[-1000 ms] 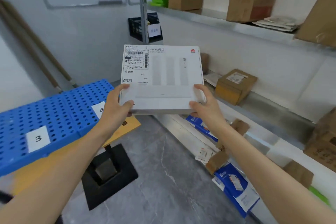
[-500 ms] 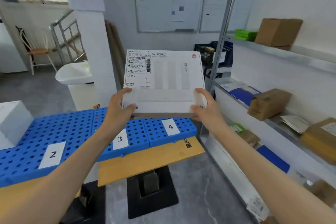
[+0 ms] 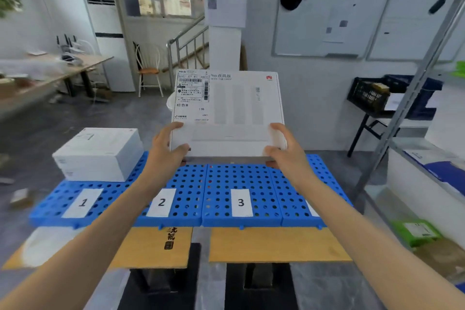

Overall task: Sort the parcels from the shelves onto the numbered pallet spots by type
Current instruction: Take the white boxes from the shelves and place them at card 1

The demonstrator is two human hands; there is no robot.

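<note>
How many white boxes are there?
2: a flat white box held between left hand and right hand, and a thicker white box on the blue perforated pallet behind label 1. More may be hidden.

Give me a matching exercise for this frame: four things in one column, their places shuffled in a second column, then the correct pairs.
Things:
1. flat white box
2. thick white box
3. black crate
4. green parcel

Places:
A. beside the blue crate, near the right wall
B. on the blue pallet, behind label 1
C. low at the right edge of the view
D. held up by the left hand and right hand, above the pallet

Pairs: 1-D; 2-B; 3-A; 4-C
</note>
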